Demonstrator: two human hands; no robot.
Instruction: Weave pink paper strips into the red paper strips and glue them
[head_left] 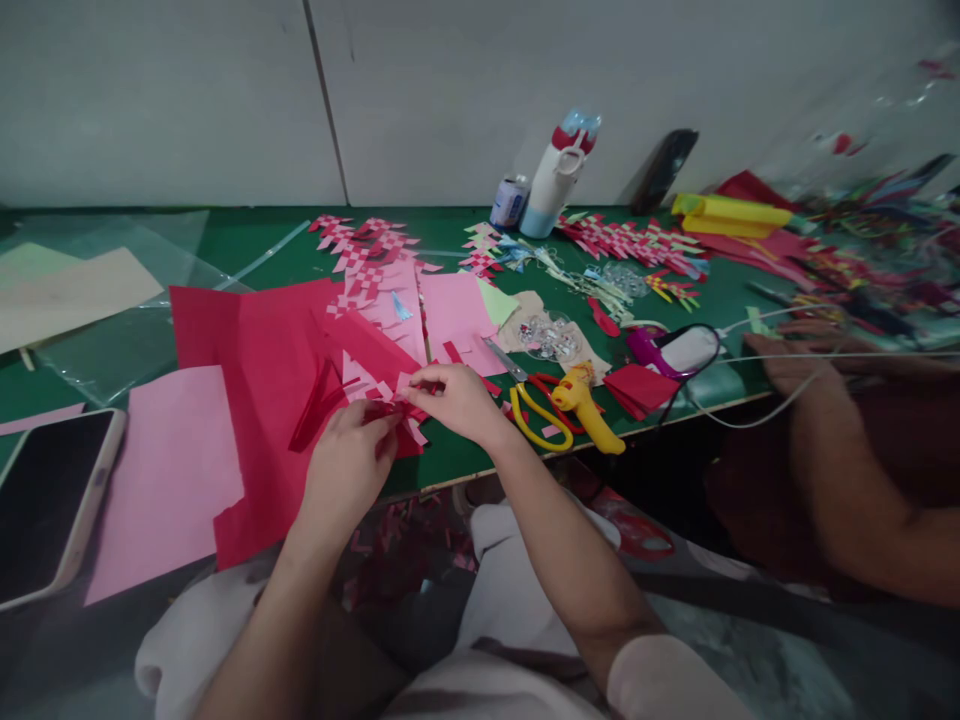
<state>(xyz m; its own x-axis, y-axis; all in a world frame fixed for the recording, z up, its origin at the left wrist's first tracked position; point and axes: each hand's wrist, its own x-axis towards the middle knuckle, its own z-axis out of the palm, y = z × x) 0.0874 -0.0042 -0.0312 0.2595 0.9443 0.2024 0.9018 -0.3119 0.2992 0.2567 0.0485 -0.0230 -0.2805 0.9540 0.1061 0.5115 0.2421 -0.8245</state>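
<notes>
- We found the right hand (457,400) pinching a pink paper strip (405,386), at two o'clock from the left hand (351,450).
- We could not tell whether the left hand's fingers were closed.
- We noted a glue gun (589,408) at three o'clock from the right hand.

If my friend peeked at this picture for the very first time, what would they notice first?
Probably the big, bright red paper spread on the green table, just left of where the left hand and right hand meet over small paper pieces. Next might come the yellow glue gun, right of the hands near the table's front edge, and the tall white bottle at the back, near the wall.
</notes>
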